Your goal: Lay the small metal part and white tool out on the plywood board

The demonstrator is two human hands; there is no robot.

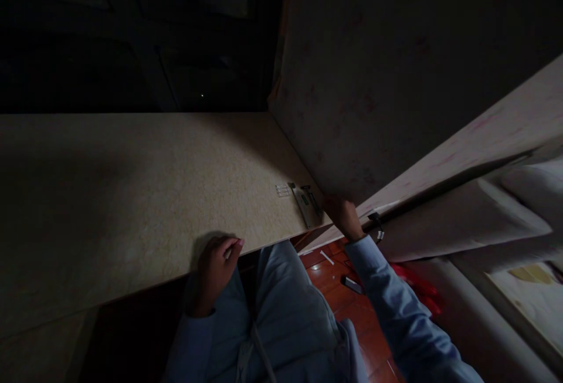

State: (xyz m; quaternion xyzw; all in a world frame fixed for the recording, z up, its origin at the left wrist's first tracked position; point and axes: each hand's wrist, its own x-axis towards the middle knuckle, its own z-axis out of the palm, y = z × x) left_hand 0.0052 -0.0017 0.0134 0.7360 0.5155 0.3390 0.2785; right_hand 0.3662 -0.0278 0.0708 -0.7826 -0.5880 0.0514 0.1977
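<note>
My left hand [217,268] rests at the front edge of the pale stone-patterned ledge [176,178], its fingers curled and nothing visible in them. Close to the wall at the ledge's right end is my right hand [345,216], with its fingers bent together. Its fingertips are dark, and whatever they may hold cannot be made out. Just left of it lies a flat greyish piece [302,206] with a small dark green mark. A slim black item [313,200] lies alongside. Several small clear pieces [282,190] are grouped to their left.
A patterned wall [352,90] bounds the ledge on the right, and a dark window [132,37] stands behind. Below right, the red tiled floor [321,271] holds a small dark-and-white object [352,284] and a white strip [326,257]. Grey cushions [466,219] and red material [417,286] are farther right.
</note>
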